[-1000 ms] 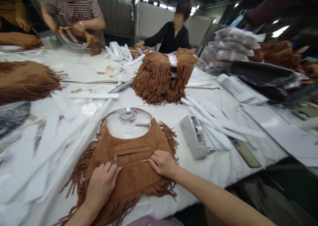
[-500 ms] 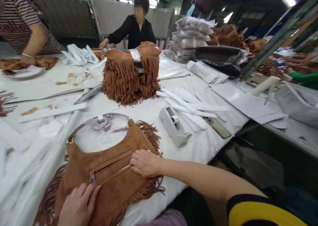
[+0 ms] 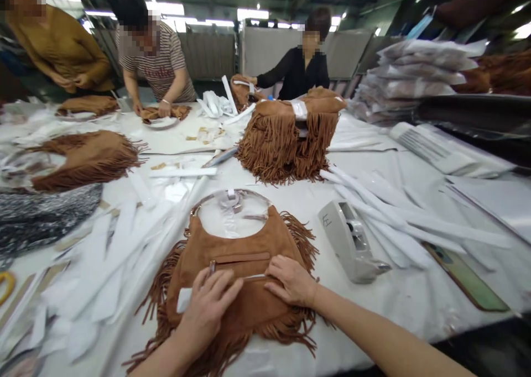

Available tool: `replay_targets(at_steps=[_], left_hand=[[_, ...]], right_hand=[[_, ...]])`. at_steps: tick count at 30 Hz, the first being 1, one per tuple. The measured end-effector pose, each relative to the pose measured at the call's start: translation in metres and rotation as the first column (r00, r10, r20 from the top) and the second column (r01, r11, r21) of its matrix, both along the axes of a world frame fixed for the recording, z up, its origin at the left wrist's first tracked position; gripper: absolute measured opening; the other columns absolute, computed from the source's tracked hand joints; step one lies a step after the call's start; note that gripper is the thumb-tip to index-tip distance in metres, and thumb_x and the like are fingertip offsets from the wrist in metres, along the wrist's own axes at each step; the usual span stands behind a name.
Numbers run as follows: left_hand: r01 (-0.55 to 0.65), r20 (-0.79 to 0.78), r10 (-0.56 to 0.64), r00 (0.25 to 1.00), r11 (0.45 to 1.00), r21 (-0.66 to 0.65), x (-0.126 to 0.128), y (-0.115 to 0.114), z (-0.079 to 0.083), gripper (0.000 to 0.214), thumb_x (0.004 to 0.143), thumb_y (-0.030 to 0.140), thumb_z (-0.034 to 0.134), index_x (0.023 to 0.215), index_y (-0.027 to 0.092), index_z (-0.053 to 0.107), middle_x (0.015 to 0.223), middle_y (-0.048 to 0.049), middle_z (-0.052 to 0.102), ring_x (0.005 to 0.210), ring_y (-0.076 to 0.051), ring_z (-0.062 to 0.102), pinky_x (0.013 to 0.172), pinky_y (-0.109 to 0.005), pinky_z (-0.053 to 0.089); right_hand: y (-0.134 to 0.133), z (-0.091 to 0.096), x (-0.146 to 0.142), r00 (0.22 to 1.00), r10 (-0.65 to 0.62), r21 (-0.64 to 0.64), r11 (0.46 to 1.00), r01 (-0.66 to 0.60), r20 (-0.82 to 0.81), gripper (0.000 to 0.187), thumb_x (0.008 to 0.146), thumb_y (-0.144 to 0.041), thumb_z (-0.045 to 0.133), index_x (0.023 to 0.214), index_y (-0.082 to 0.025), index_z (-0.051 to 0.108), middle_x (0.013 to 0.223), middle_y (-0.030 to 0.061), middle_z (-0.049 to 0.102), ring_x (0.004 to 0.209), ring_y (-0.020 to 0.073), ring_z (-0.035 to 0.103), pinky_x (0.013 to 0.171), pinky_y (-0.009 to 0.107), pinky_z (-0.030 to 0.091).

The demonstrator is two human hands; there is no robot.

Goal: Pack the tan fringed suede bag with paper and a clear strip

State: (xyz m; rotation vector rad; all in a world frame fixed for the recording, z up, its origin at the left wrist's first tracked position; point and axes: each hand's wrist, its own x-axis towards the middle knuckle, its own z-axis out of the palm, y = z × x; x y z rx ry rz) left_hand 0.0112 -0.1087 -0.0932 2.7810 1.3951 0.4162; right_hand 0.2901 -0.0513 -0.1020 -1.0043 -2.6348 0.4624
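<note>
While lying flat on the white-covered desk (image 3: 415,305), directly under both hands: one brown suede-like shoulder bag (image 3: 257,308), with curved film-wrapped handle and long fringe at sides and bottom. Bears a straight brown strip (image 3: 244,258) across the front, with a small film-wrapped zip pull (image 3: 212,266) at the left end; shows, below, a narrow white-edged slit (image 3: 254,277).

Left hand (image 3: 211,299): bent over the bag just below the zip pull, a flat white piece (image 3: 183,299) showing beside the palm. Cannot tell whether this grip closes on anything. Right hand (image 3: 290,283): laid on the bag at the right end of the slit; grip apart, thumb clear of the fingertips.

Right of the bag, near but not touching: one grey tape dispenser (image 3: 348,239). Farther right: loose white padding strips (image 3: 394,216) and one green phone with brown edge (image 3: 468,275). Beyond the handle: one pile of brown fringed bags (image 3: 286,150), bound with a white band. At left: scattered white strips and scraps (image 3: 103,288), one black-and-white speckled cloth (image 3: 50,216), one further brown fringed bag (image 3: 99,156). Across the desk: three co-workers, with brown bags before them.
</note>
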Motion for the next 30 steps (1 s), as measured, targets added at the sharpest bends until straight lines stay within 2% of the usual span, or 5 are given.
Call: replay_targets(at_steps=[3,7,13,18,30], left_hand=[[0.144,-0.008,-0.145,0.989,0.989,-0.029,0.015,-0.004,-0.003,0.048,0.090,0.017,0.043,0.138,0.029,0.042,0.140,-0.0043,0.048,0.129,-0.023,0.040,0.108,-0.047,0.026],[0.133,0.031,-0.131,0.991,0.990,-0.051,0.017,-0.004,-0.015,0.048,0.095,0.023,0.040,0.142,0.026,0.034,0.143,-0.0034,0.046,0.128,-0.021,0.042,0.101,-0.041,0.036],[0.139,0.087,-0.134,0.987,0.989,-0.047,0.014,-0.001,-0.013,0.045,0.095,0.027,0.040,0.140,0.026,0.037,0.143,-0.0025,0.046,0.122,-0.023,0.049,0.095,-0.040,0.040],[0.144,0.074,-0.143,0.987,0.989,-0.009,0.017,0.005,-0.015,0.041,0.095,0.029,0.042,0.136,0.026,0.042,0.139,-0.0025,0.050,0.117,-0.022,0.052,0.089,-0.038,0.043],[0.168,0.105,-0.164,0.981,0.985,-0.029,0.012,0.002,-0.030,0.048,0.095,0.023,0.040,0.142,0.023,0.033,0.148,-0.0036,0.038,0.127,-0.024,0.041,0.098,-0.040,0.034]], right_hand=[[-0.004,0.006,-0.003,0.999,-0.032,-0.045,0.998,0.031,-0.007,0.021,0.090,-0.038,0.049,0.089,-0.019,0.058,0.089,0.0061,0.058,0.082,0.0185,0.052,0.073,0.031,0.042],[0.010,0.014,-0.016,0.981,-0.178,-0.188,0.969,0.162,-0.073,0.017,0.089,-0.035,0.051,0.086,-0.020,0.060,0.084,0.0039,0.063,0.077,0.0174,0.057,0.071,0.029,0.044],[0.111,0.021,-0.079,0.841,-0.527,-0.310,0.825,0.472,-0.121,0.026,0.083,-0.032,0.057,0.103,-0.017,0.062,0.085,0.0059,0.067,0.079,0.0202,0.062,0.077,0.032,0.046],[0.179,0.004,-0.128,0.832,-0.553,-0.391,0.775,0.497,-0.038,0.019,0.065,-0.032,0.073,0.069,-0.016,0.064,0.064,0.0026,0.063,0.065,0.0189,0.058,0.063,0.029,0.043],[0.181,-0.011,-0.091,0.738,-0.642,-0.666,0.645,0.376,-0.206,0.041,0.060,-0.056,0.063,0.070,-0.017,0.059,0.056,0.0001,0.058,0.047,0.0105,0.044,0.045,0.022,0.032]])
